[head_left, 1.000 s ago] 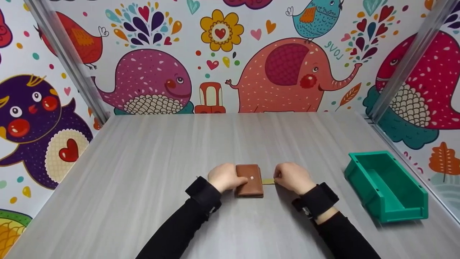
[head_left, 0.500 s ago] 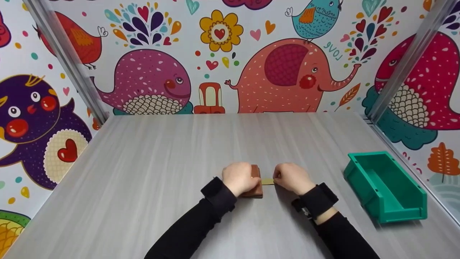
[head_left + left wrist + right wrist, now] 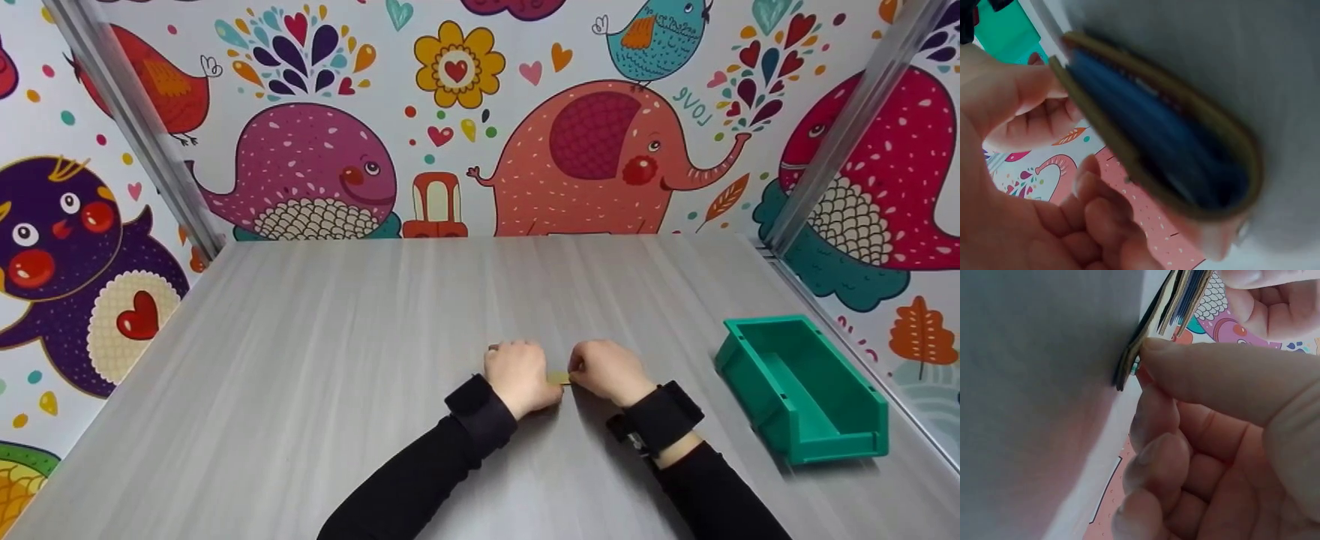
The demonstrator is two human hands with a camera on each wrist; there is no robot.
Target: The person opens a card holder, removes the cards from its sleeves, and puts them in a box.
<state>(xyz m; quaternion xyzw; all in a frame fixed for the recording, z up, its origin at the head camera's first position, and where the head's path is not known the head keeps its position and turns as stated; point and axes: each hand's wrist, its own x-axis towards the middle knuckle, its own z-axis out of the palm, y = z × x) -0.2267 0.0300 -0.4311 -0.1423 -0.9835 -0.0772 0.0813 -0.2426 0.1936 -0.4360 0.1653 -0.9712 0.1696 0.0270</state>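
A small brown wallet (image 3: 1157,135) with a blue inside stands out in the left wrist view, seen from its end with its covers parted. In the head view my left hand (image 3: 517,377) hides almost all of it. The left thumb hooks the free edge of the upper cover, while the other fingers curl close by. My right hand (image 3: 611,373) pinches the tip of the wallet's narrow yellowish strap (image 3: 557,378) between thumb and forefinger. The wallet's layers fan apart at the top of the right wrist view, beside the left hand.
A green open-fronted plastic bin (image 3: 791,431) stands on the right side of the grey table (image 3: 315,337). Walls printed with cartoon animals (image 3: 585,172) border the table at the back and sides.
My left hand has slid right across the wallet, from its left side to the edge near the strap, and now covers it. The right hand keeps its pinch on the strap in place.
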